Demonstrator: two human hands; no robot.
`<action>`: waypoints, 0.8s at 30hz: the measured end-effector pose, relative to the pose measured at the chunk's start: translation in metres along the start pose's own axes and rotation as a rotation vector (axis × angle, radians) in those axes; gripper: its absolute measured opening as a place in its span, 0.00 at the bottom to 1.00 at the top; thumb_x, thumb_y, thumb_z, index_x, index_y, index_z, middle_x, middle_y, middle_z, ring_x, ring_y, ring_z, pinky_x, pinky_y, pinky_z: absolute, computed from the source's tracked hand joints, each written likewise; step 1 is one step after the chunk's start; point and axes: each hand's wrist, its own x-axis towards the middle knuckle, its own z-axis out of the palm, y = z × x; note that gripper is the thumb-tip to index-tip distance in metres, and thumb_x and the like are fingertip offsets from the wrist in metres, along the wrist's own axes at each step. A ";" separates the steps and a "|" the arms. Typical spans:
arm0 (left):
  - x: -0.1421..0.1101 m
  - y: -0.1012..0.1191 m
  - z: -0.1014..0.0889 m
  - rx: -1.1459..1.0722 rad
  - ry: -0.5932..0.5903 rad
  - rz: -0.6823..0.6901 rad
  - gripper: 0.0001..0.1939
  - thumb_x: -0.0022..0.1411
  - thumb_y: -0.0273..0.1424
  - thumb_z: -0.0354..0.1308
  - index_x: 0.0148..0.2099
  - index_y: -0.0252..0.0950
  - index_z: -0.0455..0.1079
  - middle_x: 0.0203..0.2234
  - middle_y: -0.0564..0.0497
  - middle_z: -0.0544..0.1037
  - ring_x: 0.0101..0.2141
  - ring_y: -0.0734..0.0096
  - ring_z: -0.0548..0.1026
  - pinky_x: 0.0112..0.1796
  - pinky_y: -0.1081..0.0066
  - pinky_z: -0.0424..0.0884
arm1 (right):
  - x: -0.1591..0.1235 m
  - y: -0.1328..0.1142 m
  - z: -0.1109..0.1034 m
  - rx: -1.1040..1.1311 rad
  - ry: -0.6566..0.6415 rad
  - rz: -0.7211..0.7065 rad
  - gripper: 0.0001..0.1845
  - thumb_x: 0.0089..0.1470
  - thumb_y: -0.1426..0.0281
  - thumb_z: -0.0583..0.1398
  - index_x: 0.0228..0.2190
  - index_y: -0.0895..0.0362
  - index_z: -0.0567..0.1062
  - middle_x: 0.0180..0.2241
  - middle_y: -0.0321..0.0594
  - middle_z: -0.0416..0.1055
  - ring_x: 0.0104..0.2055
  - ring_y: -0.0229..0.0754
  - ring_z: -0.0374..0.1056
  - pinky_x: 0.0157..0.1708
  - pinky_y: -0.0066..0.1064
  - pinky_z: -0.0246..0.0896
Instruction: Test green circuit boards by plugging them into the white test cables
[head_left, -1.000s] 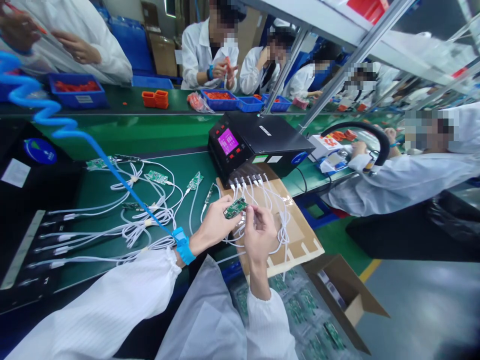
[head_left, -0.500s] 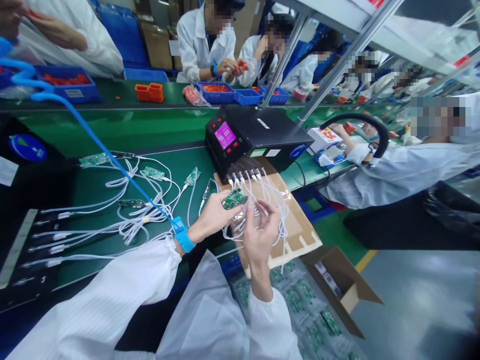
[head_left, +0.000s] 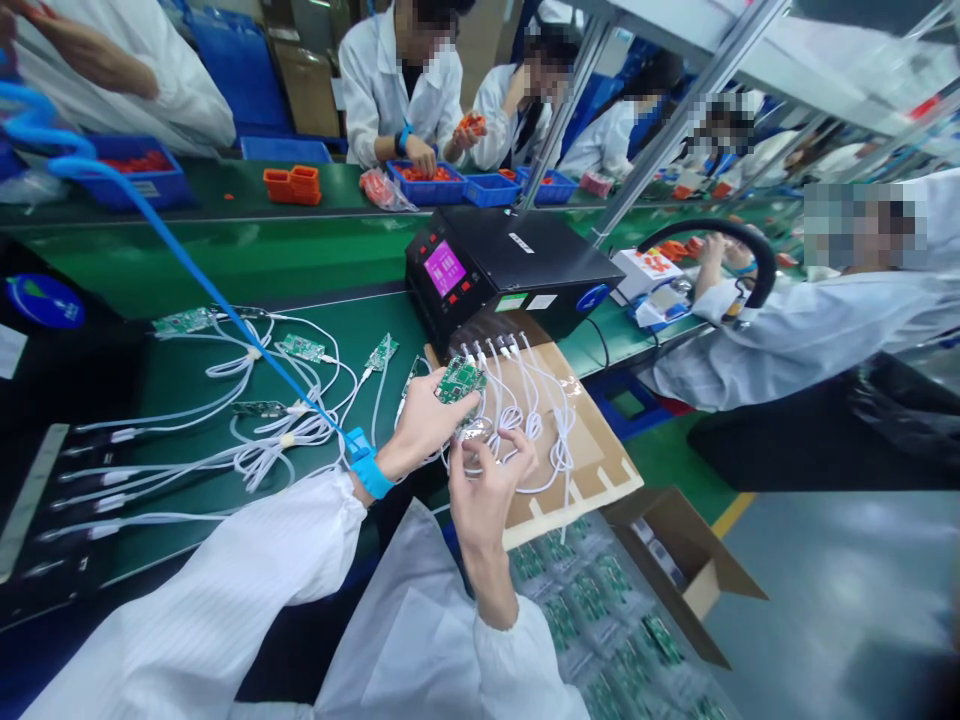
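My left hand (head_left: 421, 425) holds a small green circuit board (head_left: 460, 381) by its edge, just above the table's front edge. My right hand (head_left: 484, 480) sits just below and to the right of it. Its fingertips pinch what looks like a small clear wrapper (head_left: 473, 432), next to loops of white cable (head_left: 525, 415). Those cables run from the front of a black tester box (head_left: 525, 262) with a magenta screen (head_left: 444, 268). A blue wrist strap (head_left: 367, 470) with a blue cord (head_left: 187, 262) is on my left wrist.
Several boards on white leads lie on the green mat (head_left: 195, 370), one of them here (head_left: 304, 347). A cardboard sheet (head_left: 592, 462) lies under the cables. Bagged boards (head_left: 600, 620) and an open carton (head_left: 675, 565) sit below. Co-workers sit across the belt and at right (head_left: 787, 330).
My right hand let go of the board, opened, then dropped below it and closed on the clear piece. My left hand lifted the board slightly toward the tester.
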 end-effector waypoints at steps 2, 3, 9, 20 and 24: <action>0.002 0.001 0.001 0.003 -0.002 0.010 0.08 0.57 0.33 0.66 0.35 0.32 0.76 0.29 0.52 0.80 0.29 0.71 0.73 0.34 0.70 0.69 | 0.003 0.002 0.001 -0.011 0.003 -0.006 0.07 0.63 0.69 0.64 0.32 0.57 0.80 0.51 0.49 0.58 0.61 0.56 0.58 0.62 0.61 0.55; 0.003 0.000 0.001 0.010 -0.001 0.017 0.09 0.57 0.33 0.66 0.36 0.32 0.76 0.29 0.51 0.80 0.30 0.70 0.74 0.34 0.70 0.69 | 0.004 0.003 0.002 -0.017 -0.001 -0.012 0.08 0.63 0.68 0.64 0.32 0.57 0.80 0.51 0.49 0.58 0.61 0.56 0.57 0.62 0.60 0.55; 0.011 -0.008 -0.001 0.026 0.065 0.069 0.13 0.60 0.38 0.68 0.41 0.33 0.79 0.34 0.48 0.83 0.35 0.65 0.79 0.39 0.68 0.72 | 0.014 0.006 0.009 -0.083 -0.017 -0.027 0.11 0.63 0.66 0.64 0.30 0.57 0.80 0.49 0.50 0.58 0.61 0.59 0.54 0.61 0.61 0.56; 0.007 -0.009 -0.015 -0.089 0.178 -0.028 0.13 0.58 0.36 0.70 0.42 0.33 0.82 0.38 0.46 0.85 0.40 0.63 0.79 0.43 0.66 0.73 | 0.009 0.009 0.015 -0.152 -0.038 -0.049 0.10 0.60 0.63 0.68 0.33 0.58 0.80 0.50 0.52 0.57 0.61 0.61 0.52 0.59 0.64 0.58; 0.005 -0.004 -0.014 -0.197 0.193 -0.077 0.12 0.57 0.33 0.71 0.42 0.33 0.81 0.35 0.49 0.83 0.35 0.69 0.77 0.41 0.69 0.71 | -0.003 0.009 0.003 -0.147 -0.071 -0.116 0.11 0.60 0.62 0.68 0.31 0.57 0.79 0.51 0.52 0.58 0.63 0.61 0.53 0.60 0.66 0.58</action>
